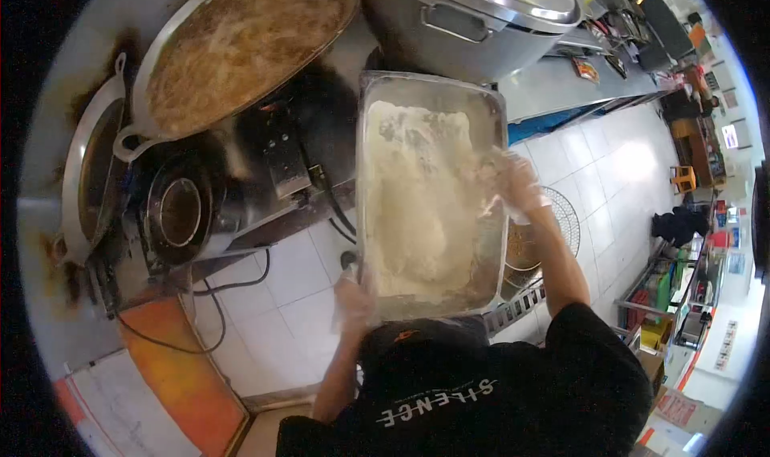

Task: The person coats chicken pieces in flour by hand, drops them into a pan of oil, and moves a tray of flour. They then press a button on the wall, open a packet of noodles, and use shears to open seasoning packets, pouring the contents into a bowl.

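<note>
A rectangular see-through plastic tub lies in front of my body, with pale flour spread over its bottom. The flour is thinner and streaked near the far end. My left hand, in a clear plastic glove, is closed on the tub's left rim close to the near corner. At the right rim is my right hand, also in a clear glove, its fingers reaching over the tub's inside edge. Motion smears those fingers, and I cannot tell whether they grip the rim.
A large wok of bubbling oil is at the upper left, with a second pan and a burner nearby. A lidded steel pot stands beyond the tub. A wire strainer is right of it. Cables hang at left.
</note>
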A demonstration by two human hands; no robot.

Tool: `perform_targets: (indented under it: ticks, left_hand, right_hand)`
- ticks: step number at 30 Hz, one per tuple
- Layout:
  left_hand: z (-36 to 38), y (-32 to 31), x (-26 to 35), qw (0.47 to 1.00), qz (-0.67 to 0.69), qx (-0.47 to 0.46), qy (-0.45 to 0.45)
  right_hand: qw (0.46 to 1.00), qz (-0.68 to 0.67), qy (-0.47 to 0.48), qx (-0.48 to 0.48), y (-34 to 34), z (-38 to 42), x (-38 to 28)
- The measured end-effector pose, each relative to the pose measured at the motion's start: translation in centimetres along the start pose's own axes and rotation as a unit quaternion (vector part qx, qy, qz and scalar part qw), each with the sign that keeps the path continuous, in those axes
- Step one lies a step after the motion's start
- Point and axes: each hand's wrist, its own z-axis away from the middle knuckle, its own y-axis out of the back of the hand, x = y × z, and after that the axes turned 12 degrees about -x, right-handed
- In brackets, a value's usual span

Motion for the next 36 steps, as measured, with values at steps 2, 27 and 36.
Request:
perform_targets:
  ticks: [2, 27, 36]
  left_hand:
    - [0.5, -0.2, 0.2, 0.999, 0.0, 0.048, -0.024]
    - [5.6, -0.9, -1.0, 0.99, 0.132, 0.031, -0.035]
    - [4.8, -2.5, -4.5, 0.964, 0.251, -0.082, -0.014]
  right_hand:
    - [0.995, 0.093, 0.031, -0.007, 1.6, 0.4, -3.9]
    - [0.87, 0.35, 0.348, -0.017, 0.6, -38.3, -53.0]
    - [0.773, 0.554, 0.306, 0.045, -8.5, -53.3, -53.1]
